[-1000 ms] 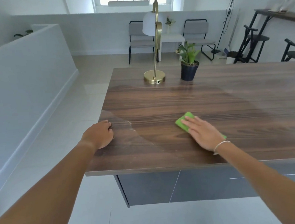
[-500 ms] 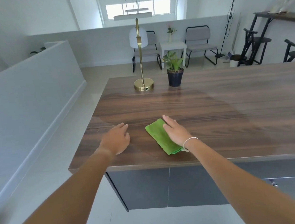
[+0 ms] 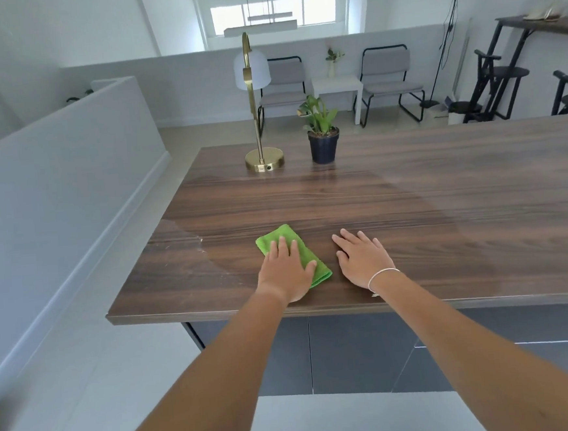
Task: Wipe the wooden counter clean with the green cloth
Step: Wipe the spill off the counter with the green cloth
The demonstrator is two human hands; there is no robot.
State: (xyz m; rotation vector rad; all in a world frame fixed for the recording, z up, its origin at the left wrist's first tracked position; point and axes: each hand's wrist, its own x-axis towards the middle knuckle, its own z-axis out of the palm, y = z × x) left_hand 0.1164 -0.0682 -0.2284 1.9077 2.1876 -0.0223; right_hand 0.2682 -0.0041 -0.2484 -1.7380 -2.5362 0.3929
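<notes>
Now the dark walnut-grained wooden counter (image 3: 411,205) fills the frame's middle, a brass table lamp (image 3: 264,159) and potted green plant (image 3: 323,140) toward its upper centre. The folded bright green cloth (image 3: 277,239) lies low centre, under the flat, spread left hand (image 3: 285,273). It was under the right hand (image 3: 364,260) half a second ago; that hand now rests spread on bare wood just beside it.

The worktop (image 3: 411,212) lay bare to the right and ahead of both hands; only a brass lamp (image 3: 264,160) and potted plant (image 3: 323,137) stood near its far edge.
</notes>
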